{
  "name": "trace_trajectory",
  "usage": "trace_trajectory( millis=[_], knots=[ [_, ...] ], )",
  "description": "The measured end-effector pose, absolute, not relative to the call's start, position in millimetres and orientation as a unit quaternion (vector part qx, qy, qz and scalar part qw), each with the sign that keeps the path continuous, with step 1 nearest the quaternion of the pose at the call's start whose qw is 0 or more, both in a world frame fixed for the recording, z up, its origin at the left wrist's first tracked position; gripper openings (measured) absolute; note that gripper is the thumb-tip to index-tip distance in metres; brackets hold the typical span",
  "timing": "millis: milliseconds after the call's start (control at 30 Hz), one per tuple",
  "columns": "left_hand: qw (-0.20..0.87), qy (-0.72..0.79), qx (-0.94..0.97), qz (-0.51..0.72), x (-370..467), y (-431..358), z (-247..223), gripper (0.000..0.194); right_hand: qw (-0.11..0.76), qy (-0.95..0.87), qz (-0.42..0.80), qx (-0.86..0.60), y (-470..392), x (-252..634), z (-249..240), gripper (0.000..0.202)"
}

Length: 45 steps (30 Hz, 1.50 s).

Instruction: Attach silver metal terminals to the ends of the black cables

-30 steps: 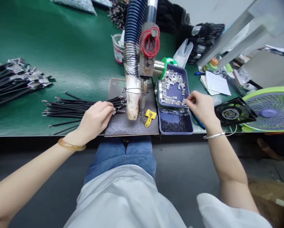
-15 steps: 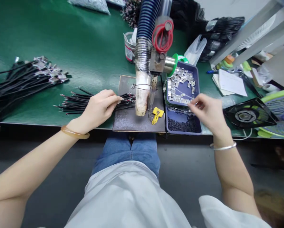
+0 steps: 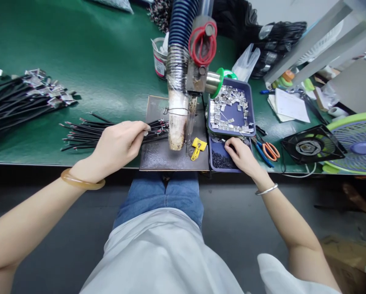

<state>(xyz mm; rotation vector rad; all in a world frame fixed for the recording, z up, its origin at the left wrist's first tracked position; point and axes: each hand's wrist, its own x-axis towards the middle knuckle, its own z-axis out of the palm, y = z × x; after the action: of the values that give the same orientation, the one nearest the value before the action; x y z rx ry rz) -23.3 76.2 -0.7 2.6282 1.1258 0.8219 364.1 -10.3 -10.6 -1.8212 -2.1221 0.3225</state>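
Note:
My left hand (image 3: 120, 143) is closed in a pinch above a bundle of black cables (image 3: 81, 132) with stripped ends, apparently on the end of one cable. Thumb and forefinger of my right hand (image 3: 239, 153) are pressed together over the lower blue tray (image 3: 215, 168), which holds small black pieces (image 3: 222, 160). What those fingers hold, if anything, is too small to make out. Right behind that hand, the upper blue tray (image 3: 252, 106) holds many silver metal connector shells (image 3: 228, 98). A brown board (image 3: 158, 157) lies between my hands, with a yellow clip-like tool (image 3: 198, 148) on it.
A blue ribbed hose (image 3: 183, 24) with a taped nozzle and a solder spool (image 3: 215, 83) overhang the board. Finished-looking cables with metal ends (image 3: 48, 92) lie left. Orange-handled scissors (image 3: 271, 151), blue-handled pliers (image 3: 264, 154) and a black fan (image 3: 314, 149) sit right.
My right hand has moved from the front right corner of the upper tray down and left to the black pieces in the lower tray. My left hand stays at the cables.

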Motion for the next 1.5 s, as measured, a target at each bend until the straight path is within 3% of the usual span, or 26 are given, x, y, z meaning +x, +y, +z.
trace_trajectory(
  millis=[267,500,633,733,833,1033,1267,1367,1500],
  knots=[
    [0.064,0.362,0.89,0.269,-21.1,73.7,-4.5,0.023,0.215,-0.741,0.195,-0.606,-24.0,367.3,-2.9,0.021],
    [0.055,0.432,0.874,0.216,-16.5,64.2,6.2,0.028,0.349,-0.699,-0.061,-0.621,-54.2,349.7,20.3,0.022],
    [0.096,0.505,0.841,0.169,-10.8,54.7,21.4,0.028,0.366,-0.702,-0.091,-0.603,-72.1,333.8,31.6,0.026],
    [0.134,0.501,0.837,0.174,-9.7,49.6,26.2,0.029,0.353,-0.699,-0.05,-0.62,-73.5,326.7,30.5,0.024],
    [0.177,0.498,0.828,0.189,-9.7,46.0,25.9,0.031,0.297,-0.689,-0.021,-0.661,-61.1,326.6,23.7,0.008],
    [0.238,0.484,0.808,0.235,-12.7,45.1,16.6,0.031,0.187,-0.71,-0.023,-0.679,-28.5,330.6,2.0,0.013],
    [0.287,0.467,0.759,0.351,-15.3,13.6,21.2,0.021,0.173,-0.709,-0.014,-0.684,-20.0,321.0,-6.2,0.012],
    [0.384,0.438,0.711,0.395,-0.3,-6.5,16.4,0.016,0.266,-0.689,-0.037,-0.673,-26.8,311.2,2.8,0.011],
    [0.615,0.39,0.559,0.396,26.5,-19.6,5.2,0.015,0.406,-0.62,-0.031,-0.671,-50.3,286.3,24.6,0.014]
  ],
)
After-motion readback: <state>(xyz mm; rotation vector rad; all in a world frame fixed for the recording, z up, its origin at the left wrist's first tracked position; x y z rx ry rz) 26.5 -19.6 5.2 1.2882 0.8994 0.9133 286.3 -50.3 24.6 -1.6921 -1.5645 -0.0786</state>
